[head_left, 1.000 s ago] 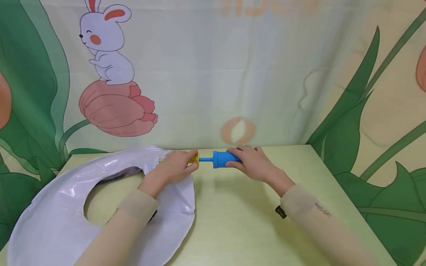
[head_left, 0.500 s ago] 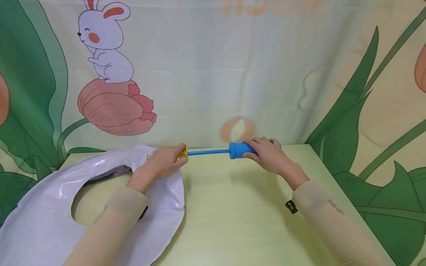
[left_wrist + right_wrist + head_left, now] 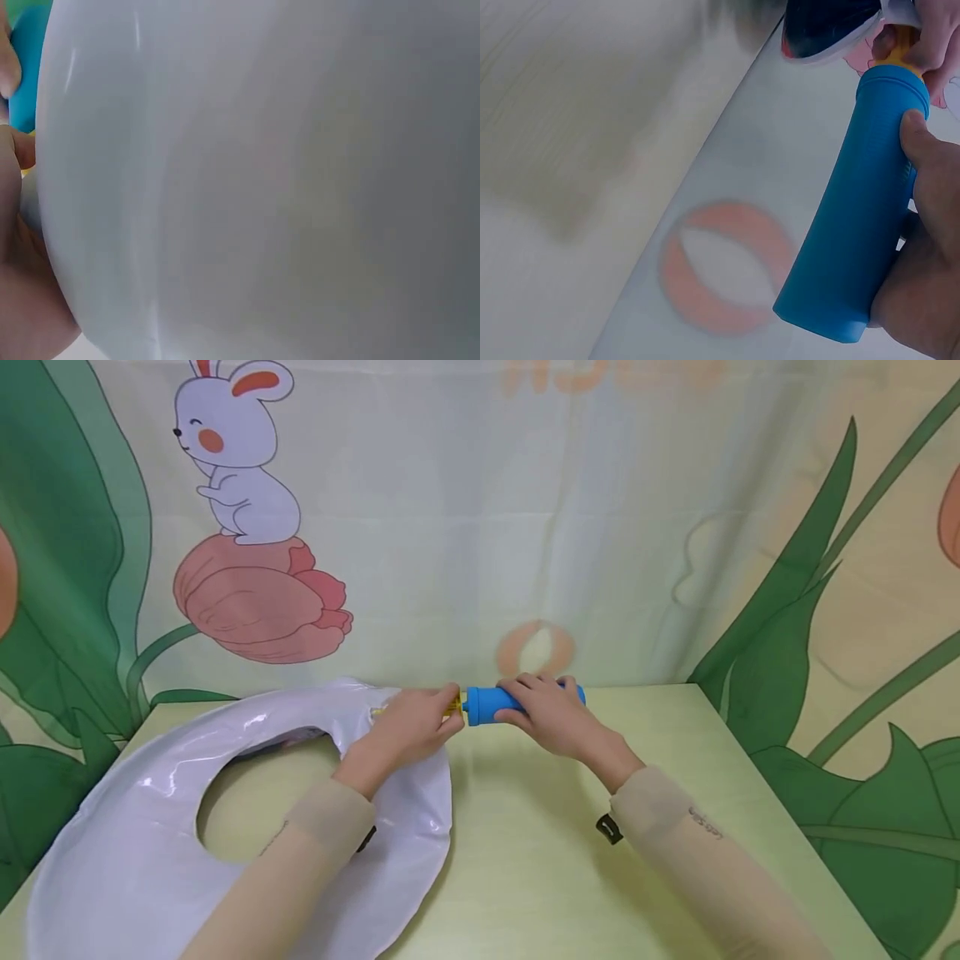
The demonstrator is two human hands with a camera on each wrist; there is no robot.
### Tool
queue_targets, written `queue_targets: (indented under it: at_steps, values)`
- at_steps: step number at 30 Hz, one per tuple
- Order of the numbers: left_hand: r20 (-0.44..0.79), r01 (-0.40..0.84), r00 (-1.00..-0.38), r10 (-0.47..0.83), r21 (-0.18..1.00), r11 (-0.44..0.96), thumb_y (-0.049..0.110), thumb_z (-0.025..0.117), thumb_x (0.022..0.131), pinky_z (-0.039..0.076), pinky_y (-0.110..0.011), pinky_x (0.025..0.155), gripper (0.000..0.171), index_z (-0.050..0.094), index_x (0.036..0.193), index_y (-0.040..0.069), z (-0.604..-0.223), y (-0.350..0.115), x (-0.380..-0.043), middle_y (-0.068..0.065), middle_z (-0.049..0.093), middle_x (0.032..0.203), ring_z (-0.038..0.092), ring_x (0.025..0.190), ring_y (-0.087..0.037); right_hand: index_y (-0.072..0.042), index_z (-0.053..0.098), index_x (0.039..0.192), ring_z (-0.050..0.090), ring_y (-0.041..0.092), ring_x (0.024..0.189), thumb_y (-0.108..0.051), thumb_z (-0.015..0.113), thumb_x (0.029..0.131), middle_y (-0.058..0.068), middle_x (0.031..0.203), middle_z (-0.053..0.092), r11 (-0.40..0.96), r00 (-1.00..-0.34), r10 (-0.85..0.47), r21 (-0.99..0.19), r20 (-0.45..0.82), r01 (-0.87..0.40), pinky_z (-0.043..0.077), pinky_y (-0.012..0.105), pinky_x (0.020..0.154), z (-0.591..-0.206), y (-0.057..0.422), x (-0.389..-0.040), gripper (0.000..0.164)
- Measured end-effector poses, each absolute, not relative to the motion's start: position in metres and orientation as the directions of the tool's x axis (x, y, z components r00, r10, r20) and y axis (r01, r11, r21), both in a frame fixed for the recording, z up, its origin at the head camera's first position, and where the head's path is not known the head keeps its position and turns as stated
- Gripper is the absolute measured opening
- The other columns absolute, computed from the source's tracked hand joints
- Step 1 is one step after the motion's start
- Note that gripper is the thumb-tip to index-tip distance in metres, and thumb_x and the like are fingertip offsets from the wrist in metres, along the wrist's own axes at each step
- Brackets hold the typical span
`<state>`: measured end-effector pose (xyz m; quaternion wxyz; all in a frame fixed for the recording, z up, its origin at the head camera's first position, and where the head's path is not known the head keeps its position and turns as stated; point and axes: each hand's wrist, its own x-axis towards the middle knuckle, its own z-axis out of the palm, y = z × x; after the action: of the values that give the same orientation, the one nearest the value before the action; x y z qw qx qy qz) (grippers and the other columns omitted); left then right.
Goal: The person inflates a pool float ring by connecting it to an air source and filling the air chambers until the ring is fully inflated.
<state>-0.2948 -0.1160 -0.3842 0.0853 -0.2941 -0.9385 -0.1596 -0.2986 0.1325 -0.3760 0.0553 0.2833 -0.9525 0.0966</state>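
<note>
A blue hand air pump (image 3: pixel 844 202) lies sideways above the table, its yellow end (image 3: pixel 900 56) toward the left. My right hand (image 3: pixel 553 714) grips the blue barrel, fingers over the top and thumb along the near side. The left hand (image 3: pixel 412 725) pinches the yellow end between thumb and fingers, close to the edge of a white inflatable swim ring (image 3: pixel 112 827). Hardly any of the blue rod shows between barrel and yellow end. The ring bulges in places and has wrinkled edges; its glossy side (image 3: pixel 225 187) fills most of the left wrist view. My left hand covers the nozzle's tip.
The pale green table (image 3: pixel 540 877) extends under the ring and both arms. Behind it hangs a curtain (image 3: pixel 615 527) printed with a rabbit, flowers and leaves. The ring takes up the table's left half, and part of its dark printed underside (image 3: pixel 829 26) shows in the right wrist view.
The barrel first slid right, baring a long stretch of rod, then came back left against the yellow end. The left hand and ring shifted left, then right again.
</note>
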Motion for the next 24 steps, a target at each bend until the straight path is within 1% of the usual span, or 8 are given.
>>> queue_targets:
  at_steps: [2, 4, 8, 15, 20, 24]
  values:
    - [0.249, 0.581, -0.812, 0.528, 0.258, 0.772, 0.021, 0.05, 0.097, 0.039, -0.034, 0.063, 0.015, 0.054, 0.104, 0.008, -0.386, -0.116, -0.296, -0.002, 0.048, 0.071, 0.05, 0.065, -0.021, -0.014, 0.051, 0.149, 0.048, 0.033, 0.131, -0.049, 0.052, 0.104, 0.009, 0.145, 0.054, 0.816, -0.833, -0.533, -0.171, 0.152, -0.553, 0.032, 0.061, 0.099, -0.377, 0.132, -0.299, 0.057]
    - [0.245, 0.587, -0.809, 0.535, 0.274, 0.762, 0.02, 0.051, 0.096, 0.038, -0.034, 0.063, 0.011, 0.053, 0.101, 0.01, -0.388, -0.119, -0.297, -0.002, 0.047, 0.071, 0.049, 0.065, -0.021, -0.014, 0.052, 0.148, 0.05, 0.03, 0.127, -0.049, 0.053, 0.104, 0.008, 0.141, 0.057, 0.814, -0.835, -0.531, -0.184, 0.146, -0.55, 0.032, 0.06, 0.099, -0.378, 0.136, -0.298, 0.056]
    - [0.215, 0.578, -0.816, 0.537, 0.314, 0.753, 0.02, 0.05, 0.095, 0.035, -0.034, 0.062, 0.005, 0.051, 0.096, 0.015, -0.391, -0.133, -0.3, 0.0, 0.045, 0.069, 0.047, 0.063, -0.02, -0.016, 0.054, 0.147, 0.051, 0.027, 0.124, -0.048, 0.057, 0.103, 0.007, 0.136, 0.059, 0.817, -0.842, -0.521, -0.203, 0.143, -0.54, 0.031, 0.058, 0.1, -0.379, 0.154, -0.299, 0.055]
    - [0.138, 0.52, -0.851, 0.507, 0.356, 0.776, 0.022, 0.048, 0.096, 0.036, -0.037, 0.065, 0.009, 0.052, 0.101, 0.015, -0.387, -0.158, -0.303, -0.001, 0.043, 0.07, 0.049, 0.068, -0.023, -0.011, 0.049, 0.152, 0.045, 0.035, 0.135, -0.048, 0.06, 0.101, 0.015, 0.147, 0.053, 0.839, -0.869, -0.48, -0.228, 0.121, -0.495, 0.028, 0.061, 0.105, -0.378, 0.193, -0.309, 0.063]
    - [0.149, 0.522, -0.851, 0.503, 0.336, 0.784, 0.022, 0.047, 0.097, 0.037, -0.037, 0.065, 0.013, 0.053, 0.105, 0.014, -0.389, -0.164, -0.306, -0.002, 0.047, 0.072, 0.05, 0.069, -0.024, -0.01, 0.049, 0.151, 0.045, 0.036, 0.135, -0.047, 0.06, 0.101, 0.016, 0.147, 0.053, 0.843, -0.871, -0.472, -0.219, 0.135, -0.491, 0.028, 0.062, 0.104, -0.383, 0.207, -0.316, 0.063]
    - [0.197, 0.552, -0.834, 0.515, 0.304, 0.777, 0.021, 0.046, 0.096, 0.037, -0.037, 0.063, 0.012, 0.052, 0.103, 0.013, -0.389, -0.158, -0.307, -0.001, 0.047, 0.07, 0.049, 0.065, -0.024, -0.011, 0.051, 0.15, 0.048, 0.036, 0.133, -0.047, 0.06, 0.102, 0.015, 0.145, 0.055, 0.836, -0.855, -0.492, -0.186, 0.164, -0.517, 0.028, 0.063, 0.102, -0.382, 0.201, -0.318, 0.061]
